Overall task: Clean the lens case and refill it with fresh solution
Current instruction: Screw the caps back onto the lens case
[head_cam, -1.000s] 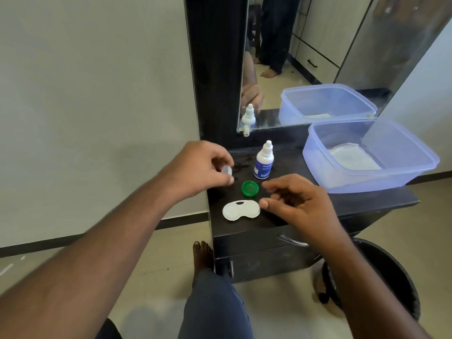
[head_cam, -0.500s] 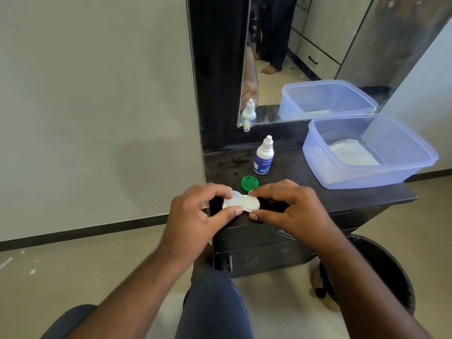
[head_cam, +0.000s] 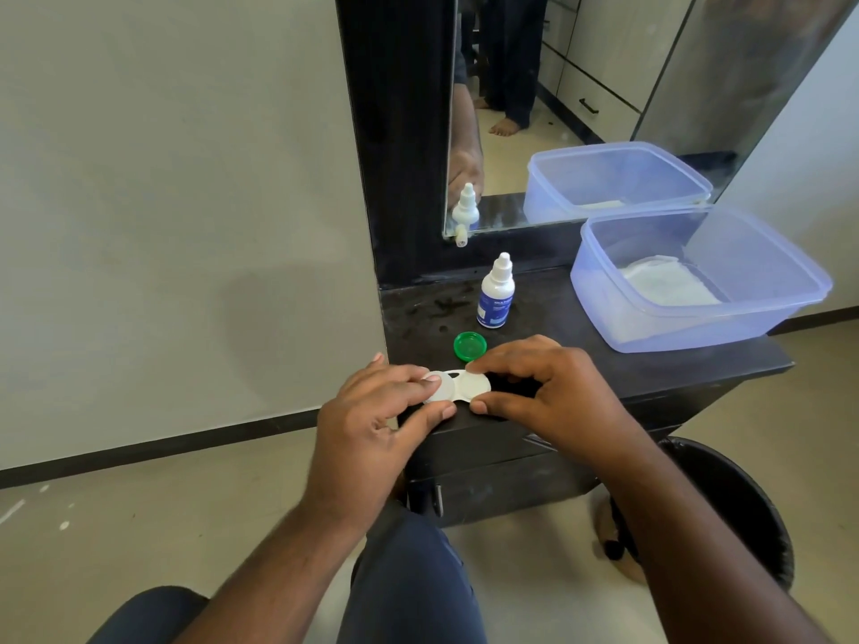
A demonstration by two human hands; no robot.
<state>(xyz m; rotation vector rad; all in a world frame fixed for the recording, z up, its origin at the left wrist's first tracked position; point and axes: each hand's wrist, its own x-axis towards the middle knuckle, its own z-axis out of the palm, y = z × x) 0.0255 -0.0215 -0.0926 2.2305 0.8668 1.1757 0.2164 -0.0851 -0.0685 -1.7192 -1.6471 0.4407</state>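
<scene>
- The left hand (head_cam: 372,425) has its fingers (head_cam: 413,376) curled on the white cap (head_cam: 439,388) over the left well of the lens case (head_cam: 458,388), thumb below, apparently seating or turning it.
- The right hand (head_cam: 544,388) pinches the case's right well between forefinger and thumb, steadying it.
- The case lies at the table (head_cam: 581,360) front edge, centre of the frame.
- Judged: small, light, stiff plastic, likely slick if wet; it would skid or flip under a one-sided twist, so hold it by the opposite well's rim and grip the cap at its edge.
- A green cap (head_cam: 470,346) lies upturned just behind the case.
- The solution bottle (head_cam: 496,295) stands upright further back, capped.
- A plastic tub (head_cam: 697,281) sits at the right; it holds something white.
</scene>
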